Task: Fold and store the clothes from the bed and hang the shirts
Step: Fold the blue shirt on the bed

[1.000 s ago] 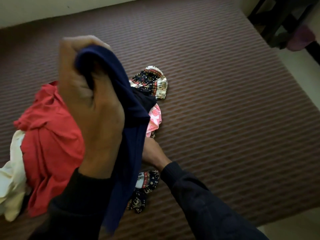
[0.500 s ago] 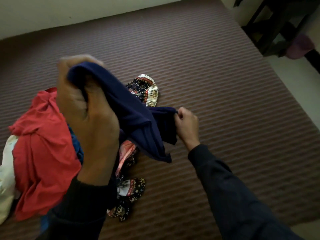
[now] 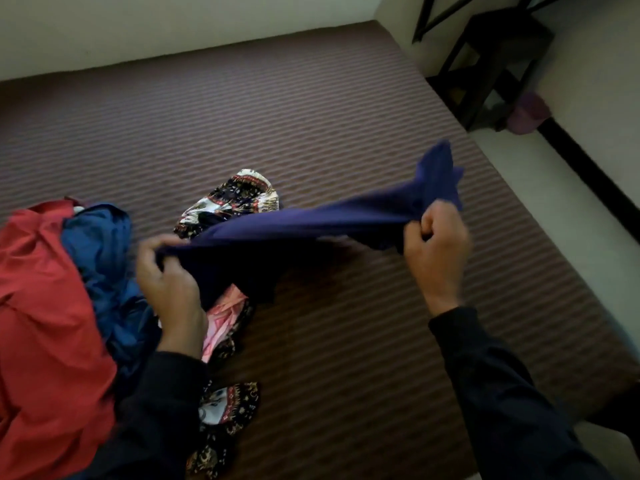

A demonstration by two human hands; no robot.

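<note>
Both hands, left (image 3: 169, 282) and right (image 3: 437, 244), have a tight grip on the navy top (image 3: 311, 223), stretched above the bed (image 3: 346, 116); I'd find matching corners, pull level, then lay it flat

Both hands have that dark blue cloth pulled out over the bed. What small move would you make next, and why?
Probably lower the dark blue garment flat onto the bare striped bed to the right of the pile. The left hand and right hand grip its two ends, stretched in the air; the red garment and patterned cloth crowd the left.
</note>
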